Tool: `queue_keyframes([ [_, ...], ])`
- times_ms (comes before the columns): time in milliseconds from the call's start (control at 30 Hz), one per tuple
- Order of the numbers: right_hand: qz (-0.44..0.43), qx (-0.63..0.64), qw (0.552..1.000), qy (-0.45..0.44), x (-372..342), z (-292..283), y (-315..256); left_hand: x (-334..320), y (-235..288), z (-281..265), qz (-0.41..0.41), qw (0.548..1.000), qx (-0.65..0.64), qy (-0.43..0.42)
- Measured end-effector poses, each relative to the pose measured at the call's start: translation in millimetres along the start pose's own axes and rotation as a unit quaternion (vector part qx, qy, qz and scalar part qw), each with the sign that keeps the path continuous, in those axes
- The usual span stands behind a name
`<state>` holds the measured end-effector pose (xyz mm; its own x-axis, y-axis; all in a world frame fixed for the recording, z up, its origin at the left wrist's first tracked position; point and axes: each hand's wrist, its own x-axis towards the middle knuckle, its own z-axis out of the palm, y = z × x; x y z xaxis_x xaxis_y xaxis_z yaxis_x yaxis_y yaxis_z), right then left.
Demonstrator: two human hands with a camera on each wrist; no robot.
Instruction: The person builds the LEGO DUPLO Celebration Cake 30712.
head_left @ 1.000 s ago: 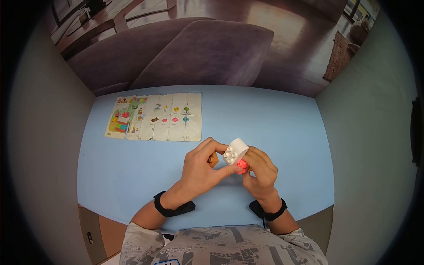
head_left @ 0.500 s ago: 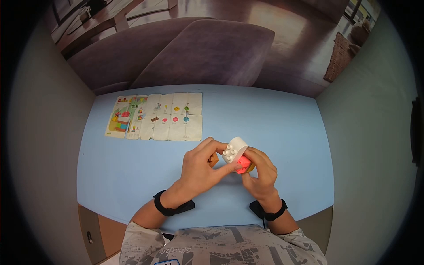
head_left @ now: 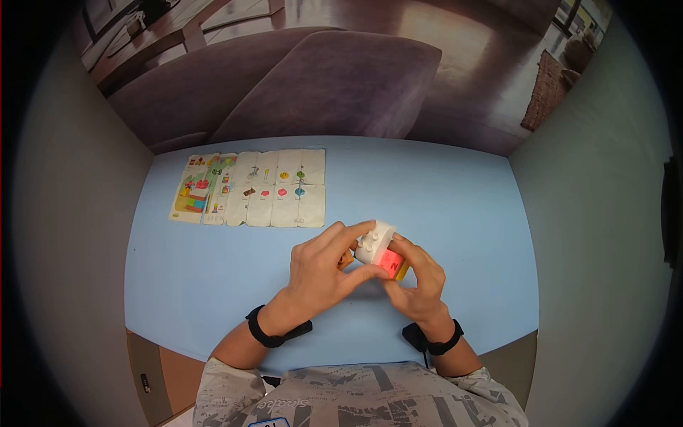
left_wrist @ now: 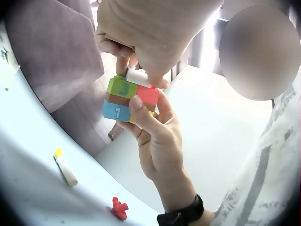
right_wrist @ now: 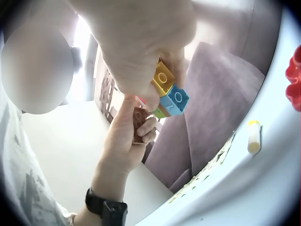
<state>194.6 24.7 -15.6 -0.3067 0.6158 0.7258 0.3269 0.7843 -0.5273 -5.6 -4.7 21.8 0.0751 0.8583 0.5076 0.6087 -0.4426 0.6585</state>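
In the head view my right hand [head_left: 420, 277] grips a stack of toy building bricks from the right. On it sit a white rounded brick [head_left: 375, 243] with studs and a pink brick [head_left: 390, 263] bearing a number. The left wrist view shows the stack's green brick [left_wrist: 122, 88] marked 3 and blue brick [left_wrist: 116, 111] marked 1, with a brown layer between. A yellow brick [right_wrist: 162, 79] shows underneath in the right wrist view. My left hand [head_left: 320, 262] holds the white brick with index finger and thumb, while its other fingers curl round a loose brown brick [right_wrist: 139, 123].
A folded paper instruction sheet [head_left: 277, 206] lies at the back left of the blue table [head_left: 455, 213]. A toy candle [left_wrist: 66, 168] and a small red piece [left_wrist: 120, 208] lie on the tabletop in the left wrist view. Another red scalloped piece [right_wrist: 295, 80] sits at the right wrist view's edge.
The stack has turned in my hands, bringing the pink brick's numbered face into sight. My left index finger has come further over the white brick, and the brown brick is more hidden.
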Motion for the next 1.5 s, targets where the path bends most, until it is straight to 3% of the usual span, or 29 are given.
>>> queue_keyframes([
  [133,0.034,0.046,0.998,-0.023,2.3,-2.7,-2.5,1.3,-7.0,0.0,0.032,0.999,0.0,-0.013],
  [333,0.065,0.091,0.992,-0.051,5.0,-7.7,-5.3,5.2,-7.1,-8.7,-0.021,0.997,-0.047,-0.06],
  [433,0.054,0.112,0.991,-0.058,6.8,-9.5,-6.8,10.4,-1.4,-18.5,-0.088,0.988,-0.069,-0.107],
  [633,0.051,0.143,0.985,-0.079,4.8,-11.4,-5.0,10.0,-1.1,-17.9,-0.124,0.974,-0.13,-0.137],
  [733,0.048,0.146,0.985,-0.083,5.0,-10.7,-4.2,9.9,0.0,-19.9,-0.12,0.978,-0.099,-0.14],
  [833,0.055,0.148,0.984,-0.079,5.1,-11.0,-5.7,8.4,-5.7,-14.2,-0.044,0.991,-0.087,-0.092],
  [933,0.064,0.155,0.983,-0.07,2.6,-9.8,-4.7,11.2,5.1,-20.8,-0.117,0.977,-0.117,-0.132],
  [1133,0.097,0.187,0.975,-0.075,1.8,-13.3,-6.5,10.4,1.6,-22.0,-0.092,0.976,-0.141,-0.14],
  [1233,0.12,0.207,0.968,-0.071,-0.9,-13.4,-3.0,13.4,3.5,-31.9,-0.126,0.969,-0.131,-0.168],
  [1333,0.131,0.231,0.961,-0.076,-1.2,-14.3,-2.6,12.4,-4.8,-31.5,-0.042,0.972,-0.15,-0.176],
  [1433,0.137,0.256,0.953,-0.083,-1.0,-16.8,-3.4,14.7,-3.2,-41.1,-0.064,0.963,-0.128,-0.228],
  [1500,0.169,0.295,0.937,-0.084,-2.5,-19.1,-3.7,14.1,-7.7,-36.4,-0.003,0.971,-0.137,-0.198],
])
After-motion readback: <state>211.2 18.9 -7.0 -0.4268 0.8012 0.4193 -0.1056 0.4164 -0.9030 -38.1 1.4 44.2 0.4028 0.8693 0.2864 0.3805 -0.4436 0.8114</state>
